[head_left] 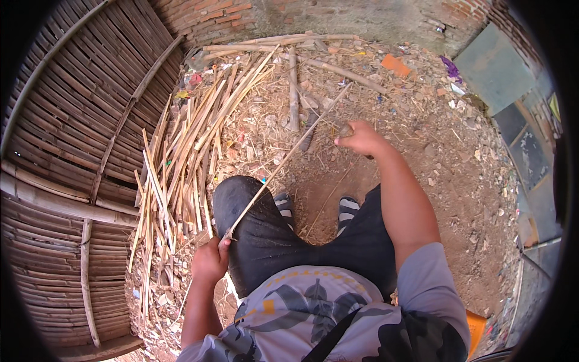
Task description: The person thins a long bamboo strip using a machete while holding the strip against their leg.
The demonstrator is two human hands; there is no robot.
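Observation:
My left hand [210, 260] is closed round the near end of a long, thin bamboo strip [283, 161]. The strip slants up and away over my left thigh, its far end beyond my feet. To the right of its far half, my right hand [363, 140] is closed on a short, brownish object [345, 130]; most of it is hidden by the fingers, so its kind does not show. Just left of that hand, a dark, elongated piece [309, 129] lies under the strip's line. A pile of split bamboo strips [202, 136] spreads on the ground to my left.
A slatted bamboo panel [72, 120] stands along the left. Bamboo poles [294, 90] lie ahead, before a brick wall [289, 21]. Litter and an orange scrap [395, 65] dot the soil. Grey sheets [496, 67] lean at the right. My sandalled feet [347, 211] rest between my knees.

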